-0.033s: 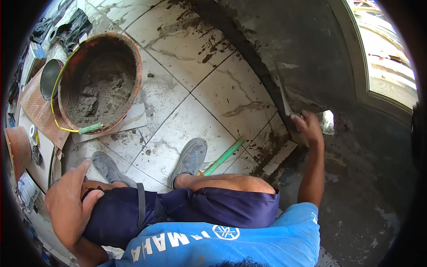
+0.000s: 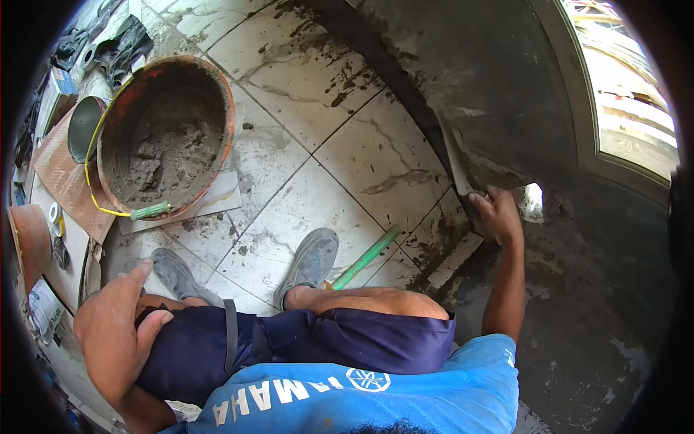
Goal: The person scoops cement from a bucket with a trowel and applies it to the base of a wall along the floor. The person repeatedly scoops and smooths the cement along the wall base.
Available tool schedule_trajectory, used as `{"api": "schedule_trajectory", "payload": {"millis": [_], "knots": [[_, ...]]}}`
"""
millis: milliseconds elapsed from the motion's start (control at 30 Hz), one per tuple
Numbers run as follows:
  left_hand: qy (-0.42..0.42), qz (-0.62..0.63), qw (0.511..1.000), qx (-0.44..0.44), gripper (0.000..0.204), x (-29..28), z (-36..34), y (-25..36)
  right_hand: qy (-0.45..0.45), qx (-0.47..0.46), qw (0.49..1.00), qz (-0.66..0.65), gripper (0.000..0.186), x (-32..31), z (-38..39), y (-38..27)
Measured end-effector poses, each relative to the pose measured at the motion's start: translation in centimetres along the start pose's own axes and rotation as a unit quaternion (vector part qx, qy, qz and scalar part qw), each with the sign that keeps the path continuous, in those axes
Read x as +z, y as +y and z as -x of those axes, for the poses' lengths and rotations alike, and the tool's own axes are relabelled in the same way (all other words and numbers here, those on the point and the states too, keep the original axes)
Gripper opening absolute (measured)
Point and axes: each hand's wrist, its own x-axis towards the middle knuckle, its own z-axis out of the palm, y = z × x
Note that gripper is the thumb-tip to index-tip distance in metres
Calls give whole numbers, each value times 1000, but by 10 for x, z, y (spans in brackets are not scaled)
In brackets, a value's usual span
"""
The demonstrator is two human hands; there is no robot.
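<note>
A round orange-brown tub (image 2: 165, 134) is seen on the tiled floor (image 2: 361, 155) at upper left, partly filled with lumpy wet grey mortar (image 2: 163, 163); its inner walls are smeared with the same mix. A yellow cord with a green handle (image 2: 150, 211) is draped over the tub's rim. The tub is set on a pale flat board (image 2: 217, 199). Just left of it an empty dark metal bowl (image 2: 83, 126) is tilted on a reddish textured mat (image 2: 61, 181).

The right hand (image 2: 499, 215) is extended forward on a straight arm, fingers closed around the handle of a flat steel trowel (image 2: 455, 155); the grip is tight on that handle. The trowel blade is pressed against the dark, rough, wet plastered wall (image 2: 499, 94), near where wall meets floor. The left hand (image 2: 116, 329) is rested on the left thigh over dark blue shorts (image 2: 289, 343), fingers spread loosely, nothing held, index finger pointed forward.

The floor tiles are glossy white with grey veining, spattered with dark mortar along the wall. A green stick (image 2: 366, 258) is laid on the tiles between the grey shoe (image 2: 311, 260) and the wall, beside a pale strip (image 2: 455, 259). A blue shirt (image 2: 376, 394) is seen at the lower edge
</note>
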Motion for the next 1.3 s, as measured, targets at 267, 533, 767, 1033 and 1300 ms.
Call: {"api": "schedule_trajectory", "payload": {"millis": [267, 533, 767, 1033, 1300], "knots": [[28, 17, 992, 124, 62, -4, 5, -26, 13, -311, 900, 306, 24, 62, 20, -200], [41, 96, 971, 215, 61, -6, 30, -80, 108, -440, 709, 541, 10, 156, -13, -419], [59, 156, 953, 252, 60, -3, 43, -126, -90, -484, 773, 400, 23, 196, -10, -416], [49, 161, 950, 262, 60, -5, 41, -141, -88, -420, 858, 281, 25, 175, -42, -395], [22, 148, 946, 287, 63, -2, 26, -119, -49, -423, 890, 166, 22, 154, -30, -370]]}}
